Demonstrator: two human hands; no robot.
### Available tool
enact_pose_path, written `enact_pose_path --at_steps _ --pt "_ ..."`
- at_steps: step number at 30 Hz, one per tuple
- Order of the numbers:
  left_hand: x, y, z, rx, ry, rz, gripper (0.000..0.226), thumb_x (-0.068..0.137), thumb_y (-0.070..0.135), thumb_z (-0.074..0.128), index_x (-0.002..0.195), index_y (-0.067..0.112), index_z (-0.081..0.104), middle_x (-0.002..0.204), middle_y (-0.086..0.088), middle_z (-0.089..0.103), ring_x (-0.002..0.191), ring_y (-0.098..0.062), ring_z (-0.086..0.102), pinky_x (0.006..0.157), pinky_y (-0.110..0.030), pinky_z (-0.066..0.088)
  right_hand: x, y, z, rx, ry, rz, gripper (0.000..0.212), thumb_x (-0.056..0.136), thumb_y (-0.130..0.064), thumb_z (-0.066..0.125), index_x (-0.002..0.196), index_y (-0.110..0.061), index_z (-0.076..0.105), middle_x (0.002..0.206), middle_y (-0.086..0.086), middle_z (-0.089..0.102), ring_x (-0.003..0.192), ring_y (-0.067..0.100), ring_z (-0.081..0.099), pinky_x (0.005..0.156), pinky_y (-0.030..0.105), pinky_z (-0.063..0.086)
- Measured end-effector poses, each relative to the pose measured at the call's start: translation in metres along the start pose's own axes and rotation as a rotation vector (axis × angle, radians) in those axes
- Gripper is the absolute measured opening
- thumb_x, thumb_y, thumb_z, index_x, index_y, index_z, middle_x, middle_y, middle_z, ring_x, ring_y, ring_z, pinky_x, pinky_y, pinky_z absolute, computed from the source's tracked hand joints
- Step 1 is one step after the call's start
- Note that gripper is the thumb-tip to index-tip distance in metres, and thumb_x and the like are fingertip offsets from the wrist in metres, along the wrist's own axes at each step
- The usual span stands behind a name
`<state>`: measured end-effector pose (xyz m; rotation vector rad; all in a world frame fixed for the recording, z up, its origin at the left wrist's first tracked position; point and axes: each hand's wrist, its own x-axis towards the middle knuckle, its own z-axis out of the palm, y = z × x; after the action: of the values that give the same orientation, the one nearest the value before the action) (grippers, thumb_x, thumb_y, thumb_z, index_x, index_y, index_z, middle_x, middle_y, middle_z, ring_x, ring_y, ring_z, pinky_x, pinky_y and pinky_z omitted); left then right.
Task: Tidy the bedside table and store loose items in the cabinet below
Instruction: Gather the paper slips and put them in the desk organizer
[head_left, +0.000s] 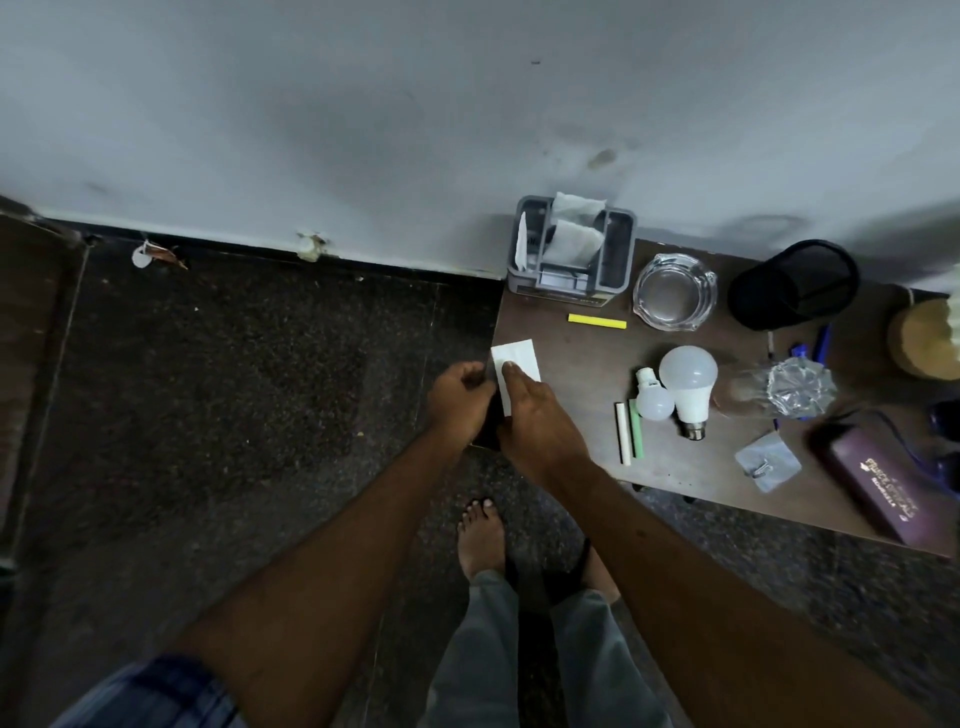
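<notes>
We see the right hand (535, 421) pinch a white paper (519, 356) at the left edge of the surface (571, 379). The paper's long side points away from us, toward the wall. The left hand (460, 400) curls round a dark thing (491, 431) we cannot name, just off that edge. The big bulb (688, 379) lies to the right, nearer the right hand.
</notes>
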<state>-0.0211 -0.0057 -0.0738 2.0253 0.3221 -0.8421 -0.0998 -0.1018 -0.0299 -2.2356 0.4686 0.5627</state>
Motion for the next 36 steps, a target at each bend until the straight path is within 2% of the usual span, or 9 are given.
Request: enact_pose_path --at_steps 4,8,14,19,23,25,28,31,36 --pt "0.013 -0.004 -0.004 -0.086 -0.057 -0.099 0.02 0.092 0.01 0.065 0.111 0.011 0.072 0.111 -0.011 0.074 0.095 -0.024 0.071 0.092 -0.044 0.058 0.007 -0.007 0.004 -0.016 -0.006 -0.041 0.081 0.096 -0.012 0.064 0.16 -0.004 0.015 0.164 0.018 0.027 0.15 0.031 0.028 0.12 0.037 0.027" --pt "0.021 -0.001 -0.009 -0.106 -0.094 -0.134 0.019 0.094 0.011 0.064 0.109 0.007 0.073 0.107 -0.016 0.074 0.082 -0.023 0.069 0.076 -0.035 0.057 0.012 -0.012 0.006 -0.019 0.011 -0.061 0.078 0.096 -0.008 0.063 0.16 -0.005 0.018 0.162 0.019 0.032 0.147 0.032 0.033 0.118 0.039 0.031" --pt "0.029 -0.001 -0.009 -0.09 -0.103 -0.134 0.012 0.091 0.01 0.066 0.099 0.007 0.074 0.101 -0.018 0.075 0.09 -0.031 0.073 0.082 -0.042 0.06 0.014 -0.012 0.003 0.059 0.036 -0.046 0.069 0.095 -0.002 0.057 0.157 -0.005 0.027 0.152 0.019 0.046 0.138 0.033 0.042 0.112 0.038 0.037" --pt "0.034 0.0 -0.01 -0.001 -0.057 -0.039 0.006 0.088 0.01 0.07 0.092 0.011 0.074 0.096 -0.015 0.076 0.089 -0.031 0.074 0.083 -0.05 0.06 0.018 -0.004 0.003 0.193 0.086 0.003 0.06 0.097 -0.005 0.055 0.154 -0.015 0.038 0.15 0.011 0.051 0.135 0.026 0.048 0.108 0.034 0.041" --pt "0.029 0.006 -0.018 0.154 -0.071 0.101 0.011 0.088 0.016 0.071 0.094 0.007 0.072 0.09 -0.012 0.074 0.084 -0.03 0.072 0.078 -0.049 0.06 0.024 0.01 -0.006 0.37 0.227 0.048 0.051 0.093 -0.007 0.065 0.142 -0.015 0.053 0.14 0.004 0.059 0.121 0.014 0.057 0.097 0.009 0.046" --pt "0.025 0.008 -0.025 0.227 -0.123 0.224 0.012 0.087 0.024 0.069 0.092 0.012 0.069 0.085 -0.008 0.072 0.081 -0.028 0.07 0.075 -0.048 0.059 0.028 0.018 -0.015 0.396 0.269 0.052 0.05 0.09 -0.01 0.071 0.138 -0.016 0.055 0.134 0.002 0.062 0.118 0.014 0.06 0.1 0.018 0.049" --pt "0.018 0.015 -0.031 0.318 -0.222 0.383 0.01 0.089 0.028 0.066 0.085 0.021 0.06 0.073 0.005 0.064 0.068 -0.012 0.062 0.066 -0.036 0.056 0.03 0.024 -0.029 0.347 0.26 0.011 0.053 0.087 -0.014 0.075 0.135 -0.019 0.056 0.132 0.001 0.061 0.118 0.016 0.06 0.104 0.033 0.05" --pt "0.008 0.027 -0.032 0.379 -0.322 0.472 0.007 0.094 0.02 0.065 0.091 0.023 0.059 0.078 0.011 0.062 0.071 -0.002 0.059 0.067 -0.023 0.049 0.03 0.027 -0.047 0.264 0.223 -0.023 0.047 0.088 -0.018 0.075 0.132 -0.017 0.06 0.129 0.001 0.062 0.118 0.017 0.059 0.103 0.034 0.049" --pt "0.0 0.044 -0.023 0.325 -0.416 0.509 0.004 0.094 0.021 0.065 0.098 0.02 0.064 0.084 0.007 0.066 0.074 -0.003 0.062 0.067 -0.019 0.05 0.024 0.033 -0.074 0.266 0.167 0.009 0.015 0.091 -0.022 0.074 0.106 -0.02 0.071 0.098 -0.008 0.072 0.088 0.01 0.067 0.08 0.028 0.053"
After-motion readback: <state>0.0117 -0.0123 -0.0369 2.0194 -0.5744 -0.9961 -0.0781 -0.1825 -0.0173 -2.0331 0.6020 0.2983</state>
